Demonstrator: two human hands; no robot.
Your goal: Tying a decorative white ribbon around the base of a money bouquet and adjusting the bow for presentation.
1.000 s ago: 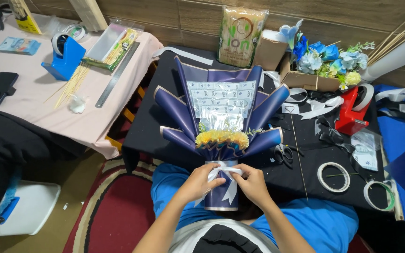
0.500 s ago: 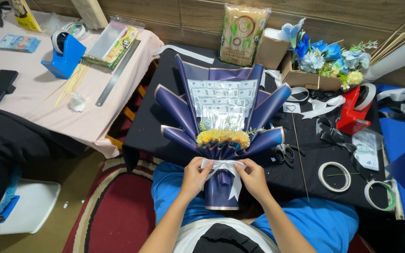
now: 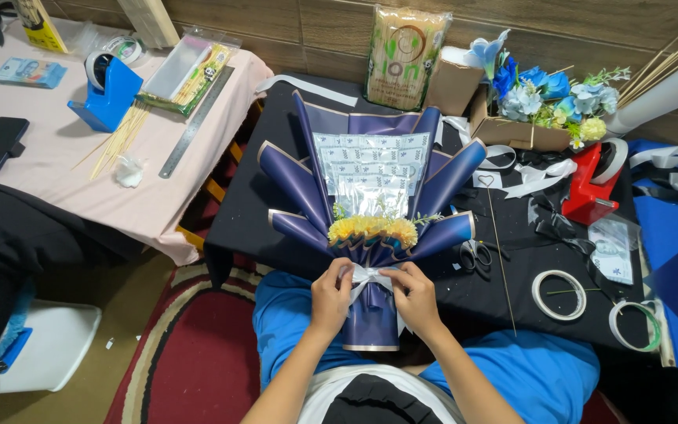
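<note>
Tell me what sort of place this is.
Probably a home or small craft workspace for making gift bouquets: a navy wrapped bouquet on a black-covered table, a box of artificial blue flowers, and tape dispensers amid ribbon scraps.

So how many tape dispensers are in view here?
2: a blue plastic tape dispenser on the pink-clothed table at upper left, and a red plastic tape dispenser on the black table right of the bouquet. Clutter may hide others.

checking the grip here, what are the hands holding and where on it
Both the left hand and right hand pinch the white ribbon at the bouquet's narrow neck, just below the yellow flowers.
</note>
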